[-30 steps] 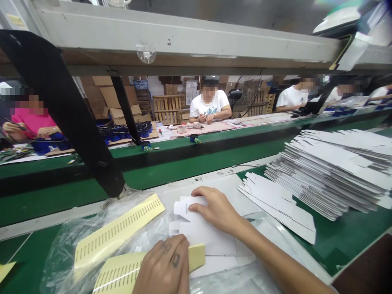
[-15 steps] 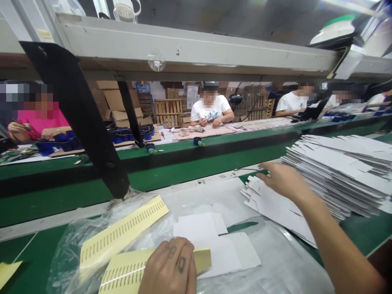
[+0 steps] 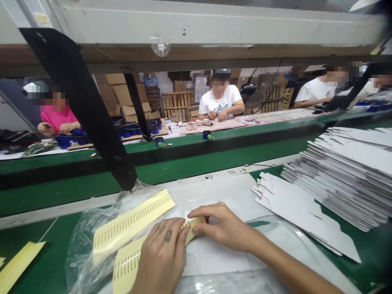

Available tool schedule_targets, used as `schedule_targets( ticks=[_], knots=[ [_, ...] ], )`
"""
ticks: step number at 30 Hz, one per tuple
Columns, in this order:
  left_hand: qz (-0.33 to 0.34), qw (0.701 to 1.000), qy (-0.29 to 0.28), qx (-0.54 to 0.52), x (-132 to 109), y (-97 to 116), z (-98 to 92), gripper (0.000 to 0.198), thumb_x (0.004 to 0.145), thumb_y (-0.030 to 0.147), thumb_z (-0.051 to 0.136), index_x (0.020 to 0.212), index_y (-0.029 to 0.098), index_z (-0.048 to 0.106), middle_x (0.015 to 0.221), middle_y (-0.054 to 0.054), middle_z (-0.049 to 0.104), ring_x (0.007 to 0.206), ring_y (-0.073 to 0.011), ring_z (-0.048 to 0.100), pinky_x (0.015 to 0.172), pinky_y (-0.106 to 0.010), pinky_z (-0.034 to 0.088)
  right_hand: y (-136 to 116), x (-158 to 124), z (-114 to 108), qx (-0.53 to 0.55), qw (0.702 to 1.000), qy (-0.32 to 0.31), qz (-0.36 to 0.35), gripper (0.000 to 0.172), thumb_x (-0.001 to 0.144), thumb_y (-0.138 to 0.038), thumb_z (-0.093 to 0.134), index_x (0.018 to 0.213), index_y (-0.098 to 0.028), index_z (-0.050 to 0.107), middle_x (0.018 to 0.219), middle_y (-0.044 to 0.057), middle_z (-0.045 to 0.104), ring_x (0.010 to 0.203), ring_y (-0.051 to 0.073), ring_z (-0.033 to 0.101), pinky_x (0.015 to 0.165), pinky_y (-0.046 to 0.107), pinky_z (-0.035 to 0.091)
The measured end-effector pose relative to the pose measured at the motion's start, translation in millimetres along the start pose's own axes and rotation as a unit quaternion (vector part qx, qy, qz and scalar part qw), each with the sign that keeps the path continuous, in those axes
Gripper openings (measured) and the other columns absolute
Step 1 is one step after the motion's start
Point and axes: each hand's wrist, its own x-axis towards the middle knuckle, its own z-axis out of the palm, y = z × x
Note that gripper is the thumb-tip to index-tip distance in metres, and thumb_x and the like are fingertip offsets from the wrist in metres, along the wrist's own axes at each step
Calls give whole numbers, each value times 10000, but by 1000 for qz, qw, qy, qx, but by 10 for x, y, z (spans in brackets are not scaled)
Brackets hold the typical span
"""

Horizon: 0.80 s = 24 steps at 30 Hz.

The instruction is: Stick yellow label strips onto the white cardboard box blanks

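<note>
My left hand is closed on a yellow sheet of labels with rows of small dark print, holding it near its right end. My right hand reaches in from the right, thumb and forefinger pinched at that same end of the sheet. The strip bends up between the two hands. Beneath them lies a flat white carton blank, partly hidden by my hands. A second yellow label sheet rests on clear plastic film to the left.
Flat white cartons lie in a low pile on the right, beside a tall stack. A black slanted post rises at the left. Beyond runs a green conveyor belt carrying small blue parts; several co-workers sit across it.
My right hand has moved left from the low carton pile to the label sheet's end, where its fingers now pinch. My left hand stays on the sheet. The camera view has shifted.
</note>
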Motion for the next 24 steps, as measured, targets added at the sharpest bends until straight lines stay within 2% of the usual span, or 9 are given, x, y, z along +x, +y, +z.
schedule_targets(
  ticks=[2, 4, 7, 12, 16, 21, 24],
  knots=[
    [4, 1000, -14, -21, -22, -7, 6, 171, 1011, 154, 415, 988, 198, 579, 844, -22, 737, 714, -176, 718, 655, -308, 569, 12, -35, 25, -11, 999, 4, -33, 257, 862, -197, 683, 1107, -221, 755, 883, 11, 757, 792, 166, 674, 756, 266, 526],
    [9, 999, -16, -30, -29, -16, 6, 177, 1003, 130, 422, 962, 204, 578, 811, -8, 730, 675, -168, 709, 633, -294, 563, -25, -54, 66, -50, 994, 11, -101, 233, 894, -198, 662, 1111, -217, 745, 966, 33, 761, 895, 188, 680, 837, 301, 522],
    [18, 999, 1, -34, -18, -10, -1, 163, 1000, 122, 445, 954, 197, 583, 798, -5, 728, 670, -162, 703, 639, -281, 557, -79, -70, 127, -107, 977, 61, -171, 173, 940, -180, 604, 1046, -203, 739, 983, 62, 751, 913, 209, 667, 842, 346, 514],
    [19, 999, 19, -26, -17, 19, -2, 130, 989, 105, 476, 985, 177, 585, 845, -21, 732, 719, -167, 695, 696, -296, 543, -67, -100, 168, -119, 966, 106, -202, 191, 944, -131, 571, 1043, -203, 717, 999, 71, 738, 903, 212, 664, 800, 357, 515],
    [15, 999, 6, -46, -33, 16, 7, 127, 977, 83, 494, 976, 169, 586, 837, -17, 714, 727, -164, 672, 715, -304, 517, -39, -110, 197, -104, 970, 116, -188, 153, 920, -130, 605, 1013, -205, 700, 972, 56, 745, 896, 211, 673, 804, 356, 515],
    [31, 998, 17, -47, -25, 24, -7, 137, 965, 58, 498, 987, 164, 581, 799, -17, 696, 691, -172, 656, 669, -311, 488, -15, -100, 225, -91, 966, 129, -205, 128, 924, -100, 604, 944, -194, 689, 909, 42, 733, 844, 187, 662, 767, 329, 508],
    [41, 999, -2, -18, -35, 21, -7, 143, 967, 55, 470, 985, 160, 565, 778, -25, 689, 660, -189, 654, 624, -325, 489, -6, -89, 228, -118, 952, 141, -243, 148, 920, -70, 600, 957, -181, 691, 905, 50, 728, 819, 181, 652, 742, 328, 500]
  ],
)
